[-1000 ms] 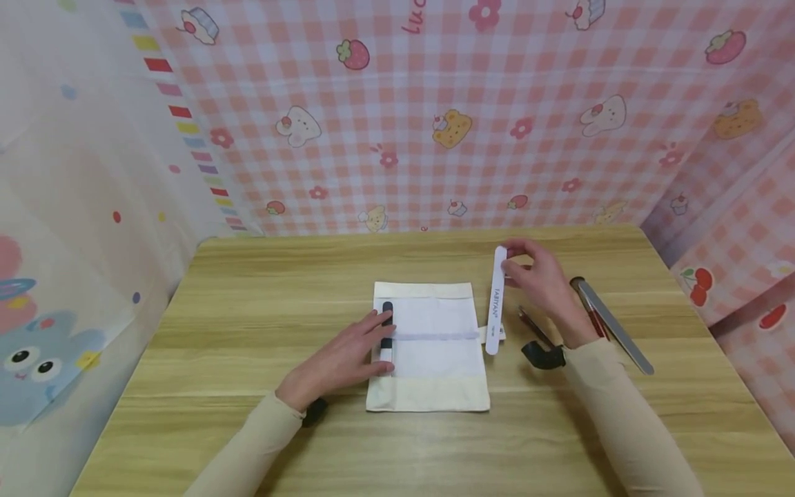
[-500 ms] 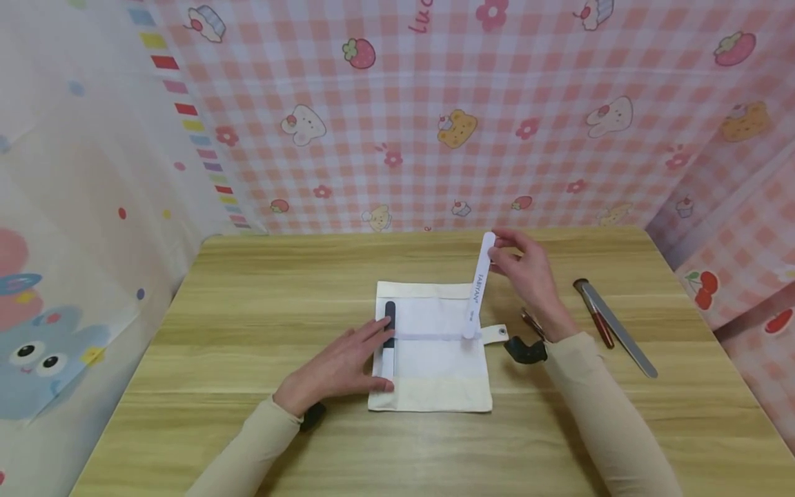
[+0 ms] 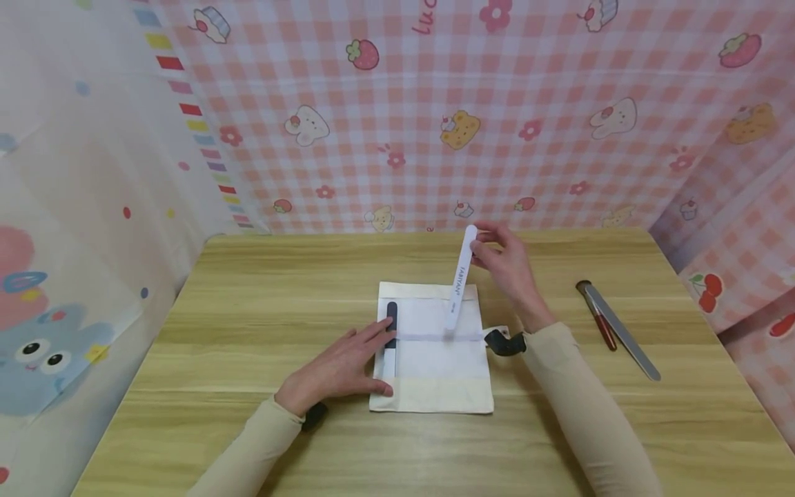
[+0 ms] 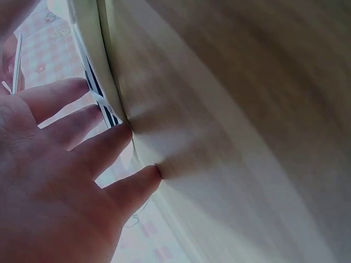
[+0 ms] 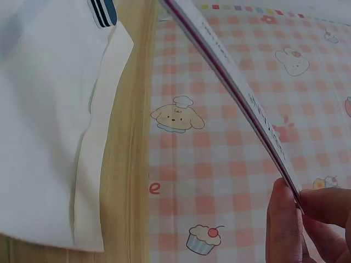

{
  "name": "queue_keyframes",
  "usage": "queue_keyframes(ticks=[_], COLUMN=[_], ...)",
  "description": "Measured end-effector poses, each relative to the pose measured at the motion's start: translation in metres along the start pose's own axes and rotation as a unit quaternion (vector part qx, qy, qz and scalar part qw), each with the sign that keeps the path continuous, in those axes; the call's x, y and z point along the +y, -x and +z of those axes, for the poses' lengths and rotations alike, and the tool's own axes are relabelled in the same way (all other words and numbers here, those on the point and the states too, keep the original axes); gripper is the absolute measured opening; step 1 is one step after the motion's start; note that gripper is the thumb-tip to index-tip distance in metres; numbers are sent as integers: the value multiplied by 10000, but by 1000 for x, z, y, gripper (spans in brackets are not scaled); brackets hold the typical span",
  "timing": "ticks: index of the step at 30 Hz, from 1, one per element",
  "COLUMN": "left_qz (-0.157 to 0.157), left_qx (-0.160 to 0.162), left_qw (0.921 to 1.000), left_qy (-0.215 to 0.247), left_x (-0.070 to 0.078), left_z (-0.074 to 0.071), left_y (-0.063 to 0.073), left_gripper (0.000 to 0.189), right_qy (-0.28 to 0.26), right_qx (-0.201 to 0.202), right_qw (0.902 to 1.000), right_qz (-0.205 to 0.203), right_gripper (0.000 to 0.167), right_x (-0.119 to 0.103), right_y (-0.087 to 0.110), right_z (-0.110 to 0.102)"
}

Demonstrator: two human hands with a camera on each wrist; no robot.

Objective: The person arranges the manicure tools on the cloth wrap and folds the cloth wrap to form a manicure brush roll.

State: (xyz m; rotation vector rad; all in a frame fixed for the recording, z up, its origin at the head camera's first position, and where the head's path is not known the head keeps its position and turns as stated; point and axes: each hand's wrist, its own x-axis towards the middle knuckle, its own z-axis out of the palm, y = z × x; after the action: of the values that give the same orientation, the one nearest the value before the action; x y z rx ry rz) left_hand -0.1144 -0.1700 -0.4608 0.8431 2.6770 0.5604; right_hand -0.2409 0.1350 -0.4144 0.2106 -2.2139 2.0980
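Note:
A cream cloth pouch (image 3: pixel 444 395) lies spread flat on the table. Along its left side sits a black-and-white nail file (image 3: pixel 392 309), its lower end seemingly under the pouch's front fold. My left hand (image 3: pixel 332 362) rests at that left edge with fingers spread, fingertips touching the pouch and the black-and-white file. Over the pouch, my right hand (image 3: pixel 506 266) pinches a white nail file (image 3: pixel 460 279) with printed lettering by its upper end. In the right wrist view, thumb and fingers grip the tip of this white file (image 5: pixel 241 98), which is tilted and seen edge-on.
A long grey nail file (image 3: pixel 627 338) lies at the right of the table (image 3: pixel 279 276), against a thin tool with a dark red handle (image 3: pixel 602 328). A patterned cloth (image 3: pixel 404 186) hangs behind the table's back edge.
My right hand has carried the white nail file leftward, from beside the pouch to above it. The left hand stays at the pouch's left edge, its thumb slightly lower.

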Motion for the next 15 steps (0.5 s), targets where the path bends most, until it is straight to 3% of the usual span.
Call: queue_keyframes(ticks=[15], left_qz=[-126], left_qx=[-44], left_qw=[9999], left_qy=[56], left_x=[0], left_z=[1], left_y=[-1], left_gripper=[96], right_qy=[-93], right_qx=[-48], right_qw=[9998], right_qz=[169], right_gripper=[42], right_x=[-1], right_y=[-11], right_z=[30])
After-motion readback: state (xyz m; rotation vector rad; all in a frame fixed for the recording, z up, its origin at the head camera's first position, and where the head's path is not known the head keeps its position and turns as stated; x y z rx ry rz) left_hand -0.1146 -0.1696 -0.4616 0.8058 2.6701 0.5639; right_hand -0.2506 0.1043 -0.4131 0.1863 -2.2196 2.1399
